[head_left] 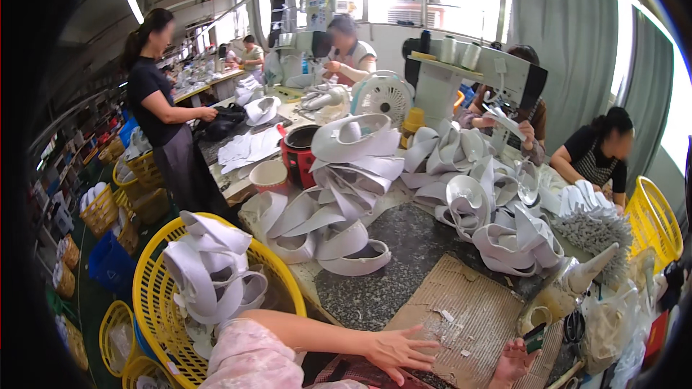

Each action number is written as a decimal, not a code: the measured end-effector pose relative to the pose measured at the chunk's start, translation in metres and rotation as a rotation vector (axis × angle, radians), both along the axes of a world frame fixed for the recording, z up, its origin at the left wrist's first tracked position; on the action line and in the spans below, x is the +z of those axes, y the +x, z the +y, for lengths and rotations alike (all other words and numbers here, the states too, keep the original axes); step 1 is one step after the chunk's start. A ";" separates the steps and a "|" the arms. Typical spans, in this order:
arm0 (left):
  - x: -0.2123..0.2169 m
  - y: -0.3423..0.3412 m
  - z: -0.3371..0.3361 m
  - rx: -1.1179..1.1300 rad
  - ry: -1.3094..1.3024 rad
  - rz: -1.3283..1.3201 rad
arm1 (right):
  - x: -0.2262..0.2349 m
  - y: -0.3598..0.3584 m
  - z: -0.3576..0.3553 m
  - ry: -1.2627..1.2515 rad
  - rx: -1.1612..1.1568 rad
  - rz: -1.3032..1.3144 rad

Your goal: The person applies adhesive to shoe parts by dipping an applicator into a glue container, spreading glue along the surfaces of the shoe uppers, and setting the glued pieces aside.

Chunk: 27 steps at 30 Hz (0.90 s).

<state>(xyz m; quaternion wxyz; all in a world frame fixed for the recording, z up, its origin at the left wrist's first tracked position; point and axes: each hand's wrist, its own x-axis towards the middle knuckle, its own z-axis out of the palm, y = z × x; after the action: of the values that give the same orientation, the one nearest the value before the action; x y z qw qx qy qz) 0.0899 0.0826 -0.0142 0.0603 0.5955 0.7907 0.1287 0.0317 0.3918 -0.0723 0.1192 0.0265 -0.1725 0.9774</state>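
My left hand (401,351) is stretched out with its fingers spread, over the near left edge of a worn corrugated cardboard sheet (472,295). Nothing is in it. At the near right of the cardboard, my right hand (511,362) has its fingers curled, with a small dark green flat piece (535,337) at the fingertips; its kind is not plain. Piles of white curved shoe uppers (353,245) stand on the dark speckled tabletop (389,284), and more white uppers (515,241) lie to the right. A few pale scraps (447,315) are on the cardboard.
A yellow basket (148,302) with white uppers stands at my left. To the right are a glue bottle (559,292), black scissors (574,326) and a plastic bag (609,320). Beyond the piles are a red pot (297,155) and a fan (382,97). Several people work around the tables.
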 end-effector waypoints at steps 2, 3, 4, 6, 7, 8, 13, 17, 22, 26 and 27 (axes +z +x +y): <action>0.003 -0.007 -0.004 0.313 0.153 -0.075 | 0.002 -0.002 -0.003 -0.069 0.009 -0.007; -0.005 -0.016 0.006 0.325 0.280 0.001 | -0.002 -0.005 -0.001 -0.050 0.032 0.019; -0.003 -0.020 0.024 0.319 0.282 -0.010 | -0.005 -0.005 0.001 -0.027 0.063 0.040; 0.010 -0.026 0.065 0.223 0.305 -0.003 | 0.001 -0.005 -0.001 -0.049 0.041 0.005; 0.007 -0.027 0.076 0.219 0.306 -0.007 | 0.003 -0.003 -0.002 -0.072 0.029 -0.023; 0.007 -0.027 0.086 0.134 0.247 -0.019 | 0.002 -0.003 0.000 -0.068 0.020 -0.023; 0.008 -0.025 0.056 -0.015 0.103 -0.166 | 0.019 0.007 -0.010 -0.087 -0.017 -0.069; 0.001 -0.017 0.025 0.015 0.083 -0.084 | -0.005 0.007 0.001 0.029 0.096 0.041; 0.045 -0.080 0.013 0.528 0.499 0.065 | 0.000 0.007 0.005 0.013 0.111 0.087; 0.069 -0.139 -0.002 0.716 0.530 0.236 | 0.022 0.005 -0.018 -0.044 -0.024 -0.188; 0.073 -0.156 -0.004 0.749 0.542 0.246 | 0.029 0.001 -0.023 -0.087 0.043 -0.130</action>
<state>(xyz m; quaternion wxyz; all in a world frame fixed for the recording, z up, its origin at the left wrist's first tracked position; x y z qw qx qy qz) -0.0666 0.0785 0.0591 -0.2415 0.2748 0.8902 0.2716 0.0331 0.3688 -0.0431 0.0876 -0.0383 -0.1364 0.9860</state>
